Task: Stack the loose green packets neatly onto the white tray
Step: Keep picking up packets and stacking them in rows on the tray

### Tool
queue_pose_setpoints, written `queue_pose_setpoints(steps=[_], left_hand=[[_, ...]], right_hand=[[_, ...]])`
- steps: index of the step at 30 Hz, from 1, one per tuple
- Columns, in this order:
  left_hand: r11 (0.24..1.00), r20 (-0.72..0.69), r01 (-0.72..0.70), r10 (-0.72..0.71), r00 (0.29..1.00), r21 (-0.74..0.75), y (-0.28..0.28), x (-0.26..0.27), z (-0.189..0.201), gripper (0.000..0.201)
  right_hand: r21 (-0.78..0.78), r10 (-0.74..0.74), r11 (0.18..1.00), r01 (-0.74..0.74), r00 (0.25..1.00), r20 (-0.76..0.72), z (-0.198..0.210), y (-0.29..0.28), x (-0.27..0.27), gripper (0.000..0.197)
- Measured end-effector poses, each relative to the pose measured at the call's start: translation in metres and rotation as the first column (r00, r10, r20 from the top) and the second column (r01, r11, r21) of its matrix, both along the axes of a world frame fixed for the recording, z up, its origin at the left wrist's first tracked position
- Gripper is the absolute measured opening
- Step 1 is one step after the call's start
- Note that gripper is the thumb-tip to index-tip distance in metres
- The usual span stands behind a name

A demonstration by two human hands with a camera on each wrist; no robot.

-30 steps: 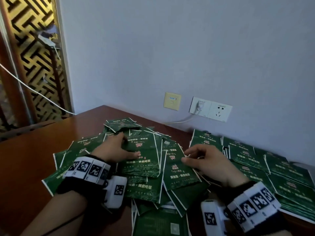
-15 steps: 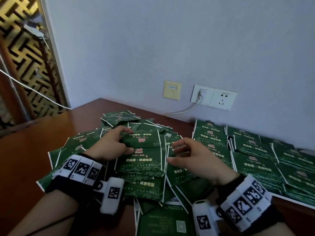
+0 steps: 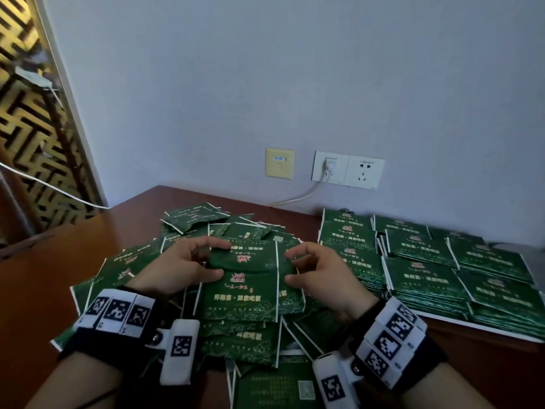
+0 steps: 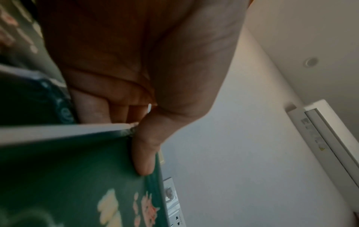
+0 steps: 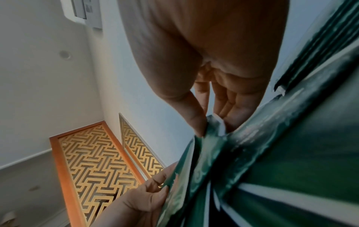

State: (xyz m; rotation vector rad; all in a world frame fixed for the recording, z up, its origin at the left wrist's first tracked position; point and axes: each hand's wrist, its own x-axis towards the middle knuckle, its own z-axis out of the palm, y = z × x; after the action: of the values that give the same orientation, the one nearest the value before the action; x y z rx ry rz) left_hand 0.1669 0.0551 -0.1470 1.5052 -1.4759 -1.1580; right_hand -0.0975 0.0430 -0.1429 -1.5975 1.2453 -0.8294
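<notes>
Dark-green, white-edged packets (image 3: pixel 247 278) pinched by left hand (image 3: pixel 180 267) and right hand (image 3: pixel 321 276).

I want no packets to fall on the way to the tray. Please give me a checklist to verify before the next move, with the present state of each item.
1. Left hand grips the held packets at their left edge: ok.
2. Right hand pinches their right edge: ok.
3. Held packets squared together: not ok, one sits offset.
4. Stacked packets on the white tray lie neat: ok.
5. Free place on the tray: cannot tell.
</notes>
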Motion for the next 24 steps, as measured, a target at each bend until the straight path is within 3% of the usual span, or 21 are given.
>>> queue_pose_setpoints(steps=[5, 9, 11, 13, 15, 17, 19, 22, 24], left_hand=[[0.983, -0.109, -0.165, 0.156, 0.982, -0.082, -0.006, 0.008, -0.003, 0.055], [0.992, -0.032, -0.092, 0.089, 0.995, -0.086, -0.001, 0.003, 0.002, 0.068], [0.996, 0.021, -0.038, 0.040, 0.999, -0.085, 0.001, 0.000, 0.001, 0.072], [0.994, 0.051, -0.027, 0.032, 0.998, -0.108, 0.000, -0.002, -0.001, 0.068], [0.990, 0.056, -0.035, 0.043, 0.998, -0.136, 0.001, -0.003, -0.002, 0.061], [0.986, 0.039, -0.052, 0.059, 0.998, -0.157, 0.000, -0.004, -0.001, 0.057], [0.979, -0.007, -0.080, 0.081, 0.997, -0.188, 0.001, -0.006, -0.001, 0.055], [0.976, -0.122, -0.124, 0.103, 0.987, -0.178, 0.002, -0.006, 0.000, 0.054], [0.979, -0.142, -0.111, 0.086, 0.986, -0.173, 0.003, -0.005, 0.000, 0.060]], right_hand=[[-0.010, 0.027, 1.000, -0.027, 0.999, -0.035, 0.011, 0.000, -0.007, 0.054], [-0.027, 0.060, 0.998, -0.064, 0.988, -0.143, 0.015, -0.001, -0.013, 0.060], [-0.122, 0.029, 0.990, -0.074, 0.941, -0.338, 0.016, 0.000, -0.015, 0.058], [-0.250, -0.046, 0.962, -0.107, 0.841, -0.539, 0.018, 0.002, -0.018, 0.056], [-0.340, -0.117, 0.932, -0.127, 0.783, -0.611, 0.021, 0.005, -0.020, 0.048], [-0.391, -0.158, 0.915, -0.099, 0.804, -0.573, 0.024, 0.005, -0.023, 0.042], [-0.370, -0.150, 0.928, -0.034, 0.877, -0.456, 0.027, 0.004, -0.024, 0.045], [-0.196, -0.086, 0.979, 0.063, 0.990, -0.113, 0.034, 0.005, -0.030, 0.058], [-0.106, -0.066, 0.992, 0.071, 0.996, 0.052, 0.039, 0.007, -0.032, 0.067]])
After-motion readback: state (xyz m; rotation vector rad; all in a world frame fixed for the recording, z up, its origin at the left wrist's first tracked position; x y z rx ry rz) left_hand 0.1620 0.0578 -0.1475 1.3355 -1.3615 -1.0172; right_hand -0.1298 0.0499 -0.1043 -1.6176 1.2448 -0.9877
